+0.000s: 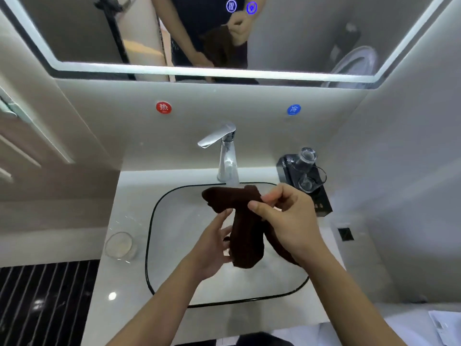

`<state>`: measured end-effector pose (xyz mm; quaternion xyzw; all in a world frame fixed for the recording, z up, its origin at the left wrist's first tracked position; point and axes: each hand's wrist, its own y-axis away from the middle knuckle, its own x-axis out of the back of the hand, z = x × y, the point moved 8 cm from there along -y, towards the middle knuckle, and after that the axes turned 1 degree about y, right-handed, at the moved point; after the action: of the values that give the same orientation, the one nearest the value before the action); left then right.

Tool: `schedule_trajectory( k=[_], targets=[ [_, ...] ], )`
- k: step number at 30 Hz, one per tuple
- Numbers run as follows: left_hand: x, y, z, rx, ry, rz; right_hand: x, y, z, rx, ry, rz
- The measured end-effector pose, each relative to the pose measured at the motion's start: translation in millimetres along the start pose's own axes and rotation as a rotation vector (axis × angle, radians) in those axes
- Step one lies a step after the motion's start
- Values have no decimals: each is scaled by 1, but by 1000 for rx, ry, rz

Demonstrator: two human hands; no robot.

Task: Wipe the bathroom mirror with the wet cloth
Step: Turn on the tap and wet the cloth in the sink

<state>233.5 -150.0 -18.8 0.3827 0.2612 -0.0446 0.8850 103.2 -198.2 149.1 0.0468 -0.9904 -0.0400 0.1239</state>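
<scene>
We hold the dark brown cloth [239, 221] over the sink [149, 233], just below the spout of the chrome tap [224, 151]. Our right hand [287, 216] pinches the cloth's upper fold between thumb and fingers [257, 206], so that one end juts left and the rest hangs down. Our left hand [212, 248] lies against the hanging part, its fingers nearly straight and spread wide, gripping nothing. The mirror [74, 33] runs along the wall above, well apart from the cloth, and reflects both hands. On the white worktop [119, 295] a clear glass dish [119, 245] stands left of the sink. Two drinking glasses [308, 171] sit on a black tray at the right. Red [163, 107] and blue [294, 109] round stickers flank the tap.
</scene>
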Motion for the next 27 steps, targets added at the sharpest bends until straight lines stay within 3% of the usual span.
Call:
schedule_trajectory(
  k=[4,9,13,15,20,24,27],
  targets=[
    [18,-1,1,84,219,-51,-45,-20,14,-68,-52,-14],
    [58,-15,2,91,351,77,-84,-45,53,-127,314,-151],
    [79,-37,-7,115,378,277,-87,-85,33,151,646,-86],
    [78,-49,-9,133,418,299,-97,-118,14,325,784,-35],
    [64,-71,-4,120,423,329,-145,-189,20,510,1220,-193],
    [49,-84,-3,120,471,280,-164,-210,24,667,1213,-235],
    [37,-89,3,105,507,240,-167,-214,30,610,1119,-271]
  ],
)
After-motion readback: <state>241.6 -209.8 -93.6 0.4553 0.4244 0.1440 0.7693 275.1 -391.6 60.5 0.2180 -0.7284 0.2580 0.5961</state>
